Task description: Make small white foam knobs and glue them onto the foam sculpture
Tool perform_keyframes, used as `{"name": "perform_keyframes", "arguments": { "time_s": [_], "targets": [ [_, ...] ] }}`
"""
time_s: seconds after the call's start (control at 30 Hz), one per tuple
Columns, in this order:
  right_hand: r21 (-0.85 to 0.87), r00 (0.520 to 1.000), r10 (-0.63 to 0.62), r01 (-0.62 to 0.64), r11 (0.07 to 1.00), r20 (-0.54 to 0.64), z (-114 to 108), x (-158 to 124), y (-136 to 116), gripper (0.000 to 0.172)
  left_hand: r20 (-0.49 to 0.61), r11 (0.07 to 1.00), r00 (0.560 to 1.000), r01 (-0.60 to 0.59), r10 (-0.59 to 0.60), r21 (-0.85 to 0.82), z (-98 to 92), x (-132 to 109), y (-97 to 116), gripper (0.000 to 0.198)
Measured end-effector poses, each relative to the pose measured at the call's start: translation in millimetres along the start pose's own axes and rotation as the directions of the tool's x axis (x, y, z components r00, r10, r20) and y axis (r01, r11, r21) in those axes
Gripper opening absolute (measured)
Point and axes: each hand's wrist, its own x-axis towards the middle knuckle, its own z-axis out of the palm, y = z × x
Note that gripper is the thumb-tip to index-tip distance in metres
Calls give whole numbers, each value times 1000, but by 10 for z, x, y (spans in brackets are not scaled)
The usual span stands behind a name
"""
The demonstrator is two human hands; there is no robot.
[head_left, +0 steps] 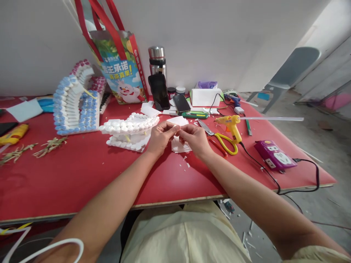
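Note:
My left hand point(160, 137) and my right hand point(195, 138) meet over the red table point(82, 171), and together they pinch a small white paper piece point(178, 126) between their fingertips. Under the hands lies a small stack of white paper pieces point(179, 147). Just left of my left hand stands a white model made of rolled paper tubes point(128, 129). A larger model of white tubes with blue and pink ends point(75, 102) stands further left.
To the right lie yellow-handled scissors point(219, 138), a yellow glue gun point(233, 126) with a black cord and a purple power strip point(274, 155). At the back are a red shopping bag point(120, 69), a steel flask point(157, 60), two phones point(159, 91), a white box point(205, 96). A grey chair point(290, 73) stands far right.

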Motion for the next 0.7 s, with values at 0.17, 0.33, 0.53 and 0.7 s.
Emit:
{"name": "perform_keyframes", "arguments": {
  "time_s": [0.17,0.33,0.53,0.7],
  "targets": [
    [-491,944,-328,304,816,39,-67,4,77,14,40,998,997,62,-61,-14,-14,-15,-29,27],
    [-639,883,-446,429,639,146,-117,10,103,10,71,996,993,92,-91,-20,-24,-15,-27,27],
    [-575,895,-408,433,694,182,-117,8,70,16,83,999,996,37,-40,37,-59,-3,-15,22],
    [-320,986,-146,165,933,81,-73,8,25,21,48,993,999,-24,19,112,-69,2,0,20]
  ]
}}
